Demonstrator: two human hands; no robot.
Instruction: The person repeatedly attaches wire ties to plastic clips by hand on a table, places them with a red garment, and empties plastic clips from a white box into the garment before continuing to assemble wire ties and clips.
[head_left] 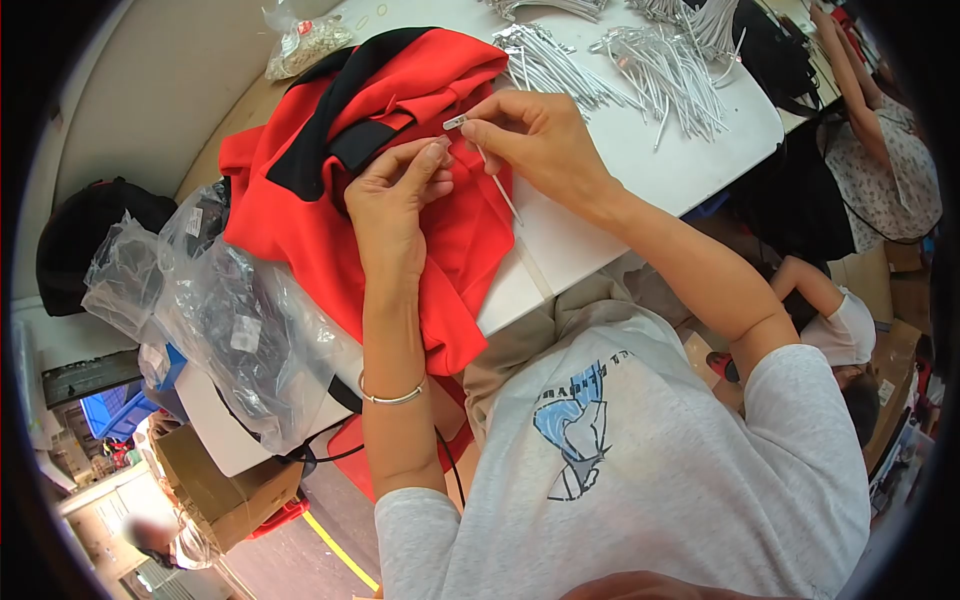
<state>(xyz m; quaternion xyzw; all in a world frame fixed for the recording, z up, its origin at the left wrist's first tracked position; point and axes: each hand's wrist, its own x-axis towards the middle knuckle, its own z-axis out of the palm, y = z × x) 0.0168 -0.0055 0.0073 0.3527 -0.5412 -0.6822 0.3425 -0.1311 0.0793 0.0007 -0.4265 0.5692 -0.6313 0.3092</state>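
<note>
My right hand point(535, 140) is closed on a thin white cable point(506, 200) with a small flat connector point(455, 122) at its end. The connector sticks out past the fingertips, and the cable's tail hangs below the hand. Just left of it, my left hand point(392, 195) has thumb and forefinger pinched together; what they hold, if anything, is too small to make out. Beneath both hands lies a crumpled red and black garment point(330, 225) on the white table point(650, 190). Bundles of similar white cables point(665, 85) rest on the table's far side.
A clear plastic bag point(220, 300) spreads over the left side, beside a black rounded object point(90, 240). A bag of small pale pieces point(308, 45) sits at the far left. Other people point(880, 160) are at the right. A cardboard box point(215, 480) stands at lower left.
</note>
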